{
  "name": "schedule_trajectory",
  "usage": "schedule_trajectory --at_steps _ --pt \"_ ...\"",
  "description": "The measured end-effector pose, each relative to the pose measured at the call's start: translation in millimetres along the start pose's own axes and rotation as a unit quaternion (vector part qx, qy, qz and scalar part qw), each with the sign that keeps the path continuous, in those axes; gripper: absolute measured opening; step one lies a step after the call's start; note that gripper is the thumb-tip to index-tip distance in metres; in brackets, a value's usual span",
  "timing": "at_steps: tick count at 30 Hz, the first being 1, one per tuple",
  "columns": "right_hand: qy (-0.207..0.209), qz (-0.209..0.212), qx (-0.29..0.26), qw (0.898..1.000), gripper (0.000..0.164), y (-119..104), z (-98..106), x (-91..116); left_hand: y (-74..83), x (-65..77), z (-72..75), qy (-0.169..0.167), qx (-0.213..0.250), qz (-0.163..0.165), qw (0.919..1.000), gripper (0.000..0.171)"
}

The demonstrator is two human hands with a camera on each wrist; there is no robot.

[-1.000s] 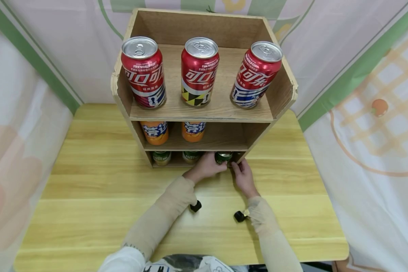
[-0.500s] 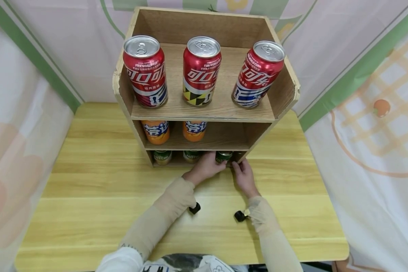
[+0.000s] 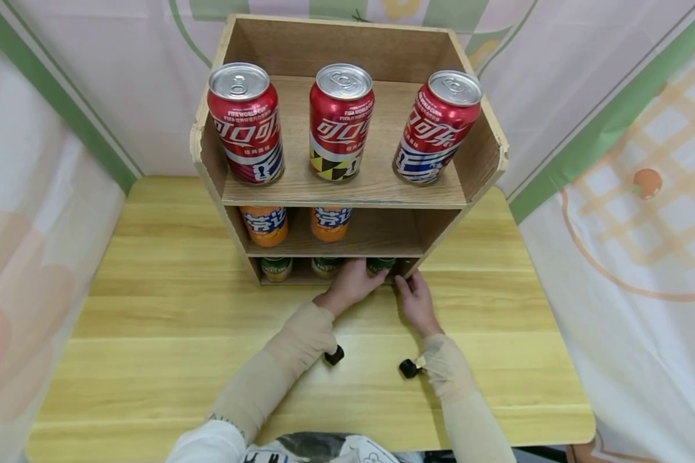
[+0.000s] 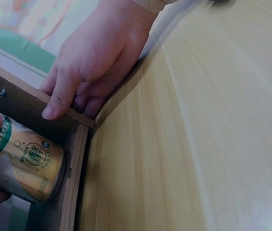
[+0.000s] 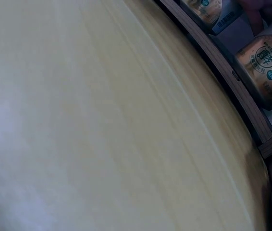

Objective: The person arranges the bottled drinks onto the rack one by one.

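On the right of the bottom shelf, a green-and-gold drink can (image 4: 28,163) stands upright. My left hand (image 3: 352,283) reaches into that shelf and grips the can, its thumb at the front and its fingers partly hidden under the board above. In the left wrist view, the can's base is close behind the shelf's front lip. My right hand (image 3: 418,303) pinches the lower front edge of the right side panel (image 4: 30,98), thumb on the inner face and fingers outside. The wooden shelf unit (image 3: 347,198) has three levels and stands on the table.
Two more green-and-gold cans (image 3: 276,269) share the bottom shelf, left of my left hand. Two orange cans (image 3: 266,225) occupy the middle shelf's left and centre. Three red cola cans (image 3: 342,122) stand on top. The pale wooden table (image 3: 168,321) extends around the unit, between fabric walls.
The gripped can has slid slightly deeper into the bottom shelf; its silver top is now hidden under the board above. My left thumb has shifted with it. My right hand stays put.
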State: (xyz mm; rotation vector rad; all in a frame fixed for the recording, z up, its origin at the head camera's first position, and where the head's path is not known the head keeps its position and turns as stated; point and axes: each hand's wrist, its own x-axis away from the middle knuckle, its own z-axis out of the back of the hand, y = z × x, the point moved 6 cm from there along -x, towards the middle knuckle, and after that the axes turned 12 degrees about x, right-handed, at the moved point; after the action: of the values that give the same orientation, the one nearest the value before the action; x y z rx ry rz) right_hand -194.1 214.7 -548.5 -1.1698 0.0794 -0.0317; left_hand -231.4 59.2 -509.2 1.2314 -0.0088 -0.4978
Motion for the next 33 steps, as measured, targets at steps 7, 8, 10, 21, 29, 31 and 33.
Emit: schedule_trajectory --at_steps 7,8,10,21,29,31,33 --pt "0.007 0.014 -0.014 1.0 0.03 -1 -1 -2 0.7 -2.0 0.0 0.009 -0.004 -0.005 0.9999 0.06" --pt "0.006 0.014 -0.015 1.0 0.029 -1 -1 -2 0.7 -2.2 -0.1 0.009 -0.004 -0.006 0.9999 0.06" --pt "0.006 0.014 -0.017 1.0 0.029 -2 -1 -1 0.5 -2.8 -0.4 0.007 -0.003 -0.005 1.0 0.059" --pt "0.005 0.007 -0.006 1.0 0.032 18 -3 -4 2.3 -2.3 -1.7 -0.002 0.01 -0.013 0.9999 0.064" --pt "-0.001 0.005 0.012 1.0 0.033 0 0 -1 3.0 -4.0 -2.7 0.006 0.02 -0.025 0.9995 0.062" --pt "-0.003 0.002 0.011 1.0 0.033 -1 0 0 2.3 -3.8 -2.8 0.008 0.019 -0.026 0.9995 0.062" --pt "-0.002 0.004 0.012 1.0 0.032 -1 1 0 2.1 -3.1 -2.7 0.01 0.018 -0.028 0.9994 0.062"
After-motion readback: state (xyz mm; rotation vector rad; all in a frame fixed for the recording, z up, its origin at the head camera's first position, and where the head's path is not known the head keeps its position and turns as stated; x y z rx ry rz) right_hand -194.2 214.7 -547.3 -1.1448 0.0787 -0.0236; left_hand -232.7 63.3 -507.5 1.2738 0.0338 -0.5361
